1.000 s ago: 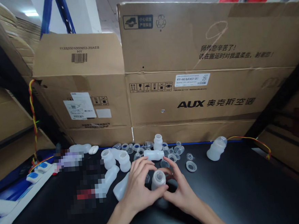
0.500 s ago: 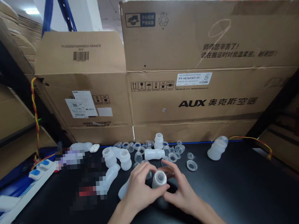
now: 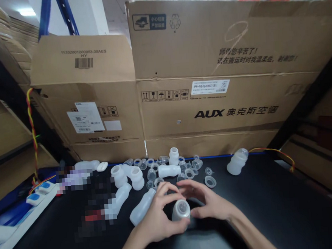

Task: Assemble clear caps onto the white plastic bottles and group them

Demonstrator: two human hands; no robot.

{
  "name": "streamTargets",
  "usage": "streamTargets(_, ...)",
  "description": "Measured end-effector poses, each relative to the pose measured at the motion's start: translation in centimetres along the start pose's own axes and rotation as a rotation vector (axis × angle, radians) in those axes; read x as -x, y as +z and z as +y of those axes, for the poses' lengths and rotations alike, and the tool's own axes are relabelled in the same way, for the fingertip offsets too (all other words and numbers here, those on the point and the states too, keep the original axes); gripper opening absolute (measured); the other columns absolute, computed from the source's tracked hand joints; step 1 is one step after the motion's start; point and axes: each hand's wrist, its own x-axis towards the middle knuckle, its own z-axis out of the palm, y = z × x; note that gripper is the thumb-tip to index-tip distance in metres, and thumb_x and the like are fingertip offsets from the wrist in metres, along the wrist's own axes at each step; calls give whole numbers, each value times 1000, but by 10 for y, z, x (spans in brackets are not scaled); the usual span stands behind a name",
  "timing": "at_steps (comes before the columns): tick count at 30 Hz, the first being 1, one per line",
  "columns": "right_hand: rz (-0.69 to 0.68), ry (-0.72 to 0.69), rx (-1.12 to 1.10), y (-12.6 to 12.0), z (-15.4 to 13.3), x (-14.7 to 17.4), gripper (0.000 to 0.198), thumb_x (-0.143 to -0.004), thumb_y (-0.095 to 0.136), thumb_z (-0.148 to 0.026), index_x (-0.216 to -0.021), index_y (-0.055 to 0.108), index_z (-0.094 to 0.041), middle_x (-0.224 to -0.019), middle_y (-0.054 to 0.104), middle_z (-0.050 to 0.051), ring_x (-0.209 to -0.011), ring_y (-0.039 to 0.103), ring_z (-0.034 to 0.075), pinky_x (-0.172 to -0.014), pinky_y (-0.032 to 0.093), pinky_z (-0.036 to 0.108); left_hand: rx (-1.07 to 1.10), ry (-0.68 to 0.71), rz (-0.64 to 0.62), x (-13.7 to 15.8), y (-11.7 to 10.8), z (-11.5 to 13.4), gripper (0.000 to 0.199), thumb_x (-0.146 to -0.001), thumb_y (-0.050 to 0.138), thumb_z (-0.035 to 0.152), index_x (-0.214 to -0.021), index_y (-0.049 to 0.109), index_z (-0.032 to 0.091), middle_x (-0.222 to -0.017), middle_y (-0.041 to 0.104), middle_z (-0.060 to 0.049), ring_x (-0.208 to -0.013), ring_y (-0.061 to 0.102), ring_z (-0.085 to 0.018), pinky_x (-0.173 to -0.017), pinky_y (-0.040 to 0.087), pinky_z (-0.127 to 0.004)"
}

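Observation:
A small translucent white plastic bottle (image 3: 181, 210) stands in front of me on the black table (image 3: 274, 215), its open neck toward the camera. My left hand (image 3: 158, 216) curls around its left side and grips it. My right hand (image 3: 208, 202) closes on its right side, thumb under the rim and fingers arched over the top. Beside my left hand a similar bottle (image 3: 142, 209) lies on its side.
Several more white bottles (image 3: 120, 176) and clear caps and rings (image 3: 210, 181) are scattered toward the back of the table; one capped bottle (image 3: 237, 162) lies apart at the right. Big cardboard boxes (image 3: 209, 98) wall off the back. A white power strip (image 3: 37, 192) sits at the left.
The bottle and both hands have shifted slightly toward me and to the right. My right hand's fingers have lifted and spread over the bottle's top.

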Motion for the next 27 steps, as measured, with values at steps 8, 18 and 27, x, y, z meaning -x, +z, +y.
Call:
streamTargets(8, 535, -34, 605, -6, 31, -8, 46, -91, 71, -31, -137, 65, -33, -161, 38, 12, -151, 26, 41, -125, 11, 71, 8, -132, 4, 3, 19, -3, 34, -73, 76, 17, -106, 70, 25, -102, 66, 0, -96, 66, -20, -90, 52, -33)
streamTargets(18, 810, -153, 590, -7, 18, -7, 25, -97, 73, -41, -120, 68, -32, -121, 73, 6, -121, 62, 34, -108, 45, 61, 22, -186, 70, 1, 19, -14, 35, -75, 83, 22, -108, 71, 27, -107, 70, 1, -102, 66, -20, -95, 50, -32)
streamTargets(27, 493, -339, 488, 27, -29, 3, 28, -99, 69, -28, -126, 65, -33, -121, 70, 2, -116, 63, 22, -106, 47, 36, 43, -157, 74, -1, 25, -15, 21, -77, 78, 21, -96, 69, 23, -99, 67, -1, -95, 65, -20, -85, 51, -30)
